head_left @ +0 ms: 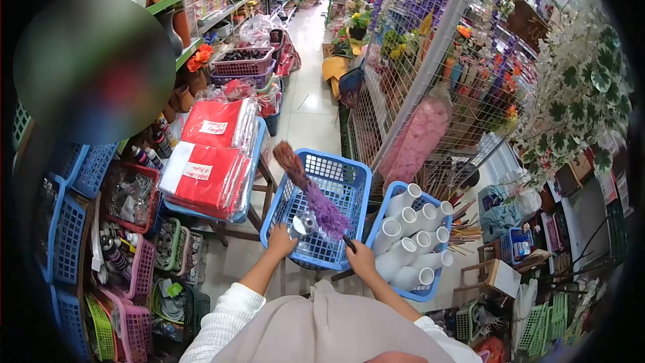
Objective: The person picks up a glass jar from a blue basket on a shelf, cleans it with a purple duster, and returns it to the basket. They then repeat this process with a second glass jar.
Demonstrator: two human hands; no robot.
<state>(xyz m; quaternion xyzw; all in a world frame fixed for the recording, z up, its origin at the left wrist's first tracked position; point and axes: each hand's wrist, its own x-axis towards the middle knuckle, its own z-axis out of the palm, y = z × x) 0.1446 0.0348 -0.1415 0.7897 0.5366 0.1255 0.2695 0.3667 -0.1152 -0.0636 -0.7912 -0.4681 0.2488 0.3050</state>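
While the right grip (361, 259) is closed round the handle (349, 245) of the purple duster (326, 210) at frame centre, the left grip (281, 240) holds a glossy vessel (304, 222), which could slip into the basket (336, 157) if brushed hard

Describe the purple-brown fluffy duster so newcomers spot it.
Find the blue plastic basket left of the white bottle-shaped vases. Over it, the right hand grips a thin dark handle. That's the purple-brown fluffy duster: long and shaggy, unlike the shiny object at the left hand.
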